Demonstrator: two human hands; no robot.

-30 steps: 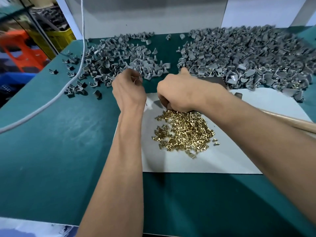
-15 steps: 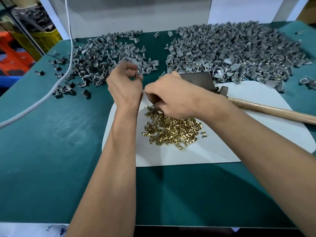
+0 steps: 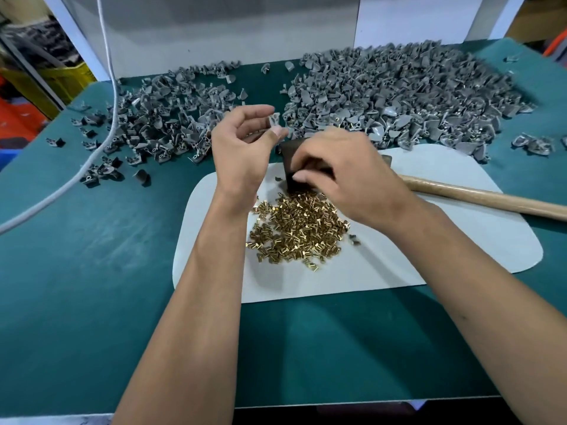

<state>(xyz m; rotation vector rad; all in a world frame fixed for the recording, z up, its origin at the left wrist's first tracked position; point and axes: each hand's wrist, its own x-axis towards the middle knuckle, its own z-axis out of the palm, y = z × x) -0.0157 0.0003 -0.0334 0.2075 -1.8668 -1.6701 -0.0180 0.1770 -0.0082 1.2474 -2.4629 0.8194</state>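
Head: left hand (image 3: 242,148) aloft, fingers (image 3: 254,110) curled.

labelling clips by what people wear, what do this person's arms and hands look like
The left forearm and the right forearm are bare as far as the head view shows, with no sleeve in view. The left hand and the right hand wear no gloves. No watch, bracelet, ring, tape or marking shows on the sides that face the camera.
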